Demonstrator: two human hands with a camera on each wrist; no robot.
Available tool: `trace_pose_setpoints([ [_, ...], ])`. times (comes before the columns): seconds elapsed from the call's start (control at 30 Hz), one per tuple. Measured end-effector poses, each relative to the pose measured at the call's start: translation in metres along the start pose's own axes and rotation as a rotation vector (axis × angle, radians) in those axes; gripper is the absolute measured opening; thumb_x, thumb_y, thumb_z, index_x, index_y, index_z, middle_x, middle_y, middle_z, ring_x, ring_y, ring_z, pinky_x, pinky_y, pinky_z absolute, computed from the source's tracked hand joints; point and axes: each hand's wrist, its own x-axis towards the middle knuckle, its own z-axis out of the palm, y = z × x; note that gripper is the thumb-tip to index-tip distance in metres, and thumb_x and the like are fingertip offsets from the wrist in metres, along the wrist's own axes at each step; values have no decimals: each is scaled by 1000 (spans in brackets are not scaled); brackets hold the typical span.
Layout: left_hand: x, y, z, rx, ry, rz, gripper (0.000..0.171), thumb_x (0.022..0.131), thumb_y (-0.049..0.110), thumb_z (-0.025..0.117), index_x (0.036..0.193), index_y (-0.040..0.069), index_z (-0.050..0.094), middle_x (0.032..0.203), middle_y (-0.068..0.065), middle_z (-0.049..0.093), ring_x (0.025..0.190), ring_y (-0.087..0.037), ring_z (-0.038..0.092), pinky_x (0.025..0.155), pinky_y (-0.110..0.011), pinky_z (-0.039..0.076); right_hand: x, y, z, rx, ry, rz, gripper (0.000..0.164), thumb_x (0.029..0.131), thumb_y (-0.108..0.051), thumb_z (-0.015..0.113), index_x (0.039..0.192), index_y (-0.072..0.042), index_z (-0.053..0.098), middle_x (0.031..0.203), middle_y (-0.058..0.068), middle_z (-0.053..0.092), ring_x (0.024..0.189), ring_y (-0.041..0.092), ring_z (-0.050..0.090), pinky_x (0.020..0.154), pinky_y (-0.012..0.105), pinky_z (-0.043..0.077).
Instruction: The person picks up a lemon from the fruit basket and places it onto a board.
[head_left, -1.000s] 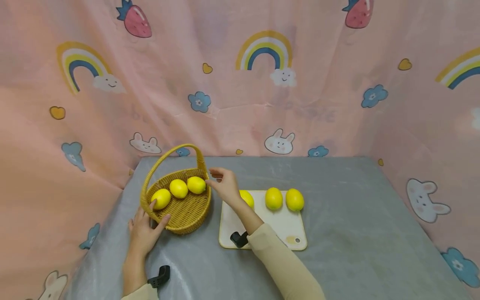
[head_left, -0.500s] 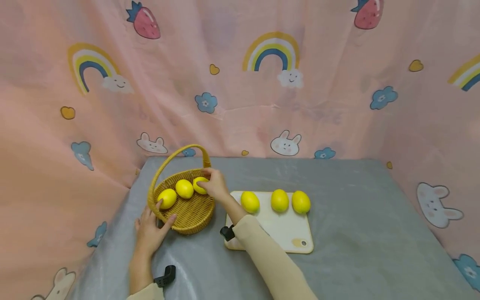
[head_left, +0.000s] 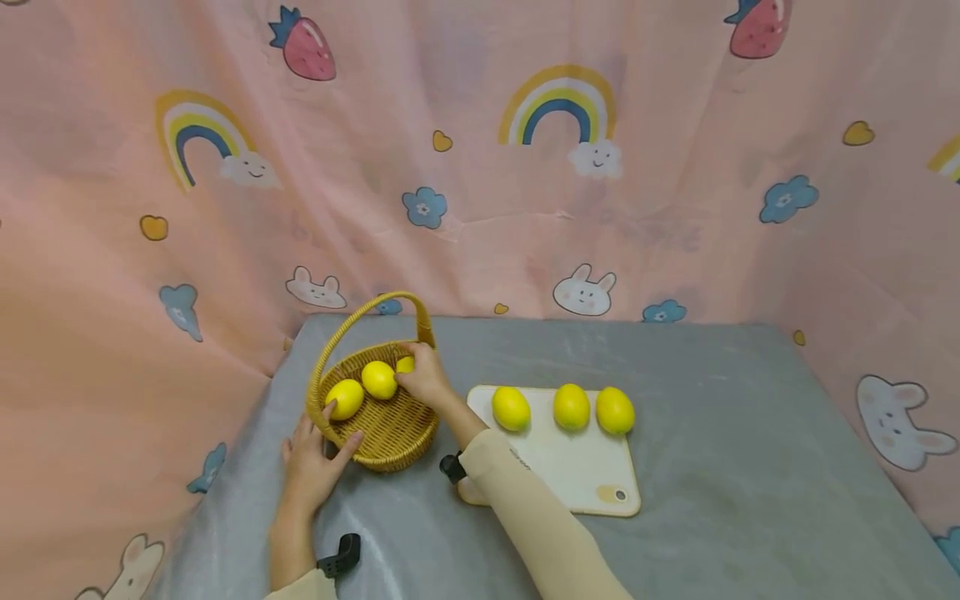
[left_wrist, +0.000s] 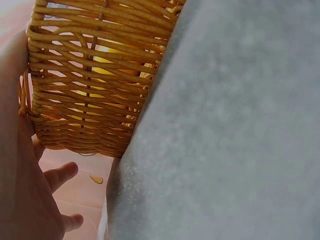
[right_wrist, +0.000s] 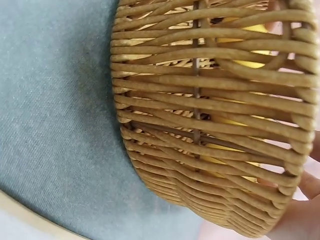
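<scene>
A yellow wicker basket (head_left: 393,437) with a tall arched handle stands at the left of the table. Inside it lie three lemons: one at the left (head_left: 346,400), a middle lemon (head_left: 379,381) and a right lemon (head_left: 405,364). My right hand (head_left: 429,379) reaches over the right side of the rim, thumb and fingers around the right lemon, which is mostly covered. My left hand (head_left: 309,468) holds the near left rim, thumb and fingers spread along it, one fingertip by the left lemon. In both wrist views the woven wall (left_wrist: 95,95) hides most of the lemons.
Right of the basket lies a white cutting board (head_left: 555,458), partly under my right forearm. Three more lemons, a left one (head_left: 511,408), a centre one (head_left: 572,407) and a right one (head_left: 615,411), sit along its far edge. A pink patterned curtain (head_left: 487,183) hangs behind the grey table (head_left: 720,467).
My right hand has moved from outside the basket's right rim over it and onto the right lemon. My left hand stays at the rim. The whole head view has shifted slightly.
</scene>
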Motion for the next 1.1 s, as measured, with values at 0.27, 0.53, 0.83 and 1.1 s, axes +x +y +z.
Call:
trace_pose_setpoints([
  [0.27,-1,2,3,-12,5,6,74,93,44,68,150,7,42,158,-22,28,145,-44,22,104,-78,4,-2,2,5,-52,0,25,50,89,4,66,138,4,55,141,21,51,134,35,45,101,40,46],
  [0.53,-2,1,3,-4,26,21,73,92,42,69,149,5,43,156,-25,30,144,-45,24,103,-78,5,0,6,14,-219,-5,18,48,86,7,69,133,2,61,134,19,57,121,32,54,73,30,48],
  [0.83,-3,1,1,-8,22,5,74,92,42,69,150,6,42,157,-24,29,144,-44,24,104,-78,5,-3,1,17,-526,-110,-35,33,85,-2,74,118,-6,73,99,7,70,79,19,56,66,27,40],
  [1.1,0,0,0,13,11,-2,74,93,45,67,151,8,41,158,-24,28,144,-43,24,104,-78,5,-9,-5,23,-678,-77,-2,37,85,-19,81,119,-9,70,105,7,67,84,19,63,69,30,52],
])
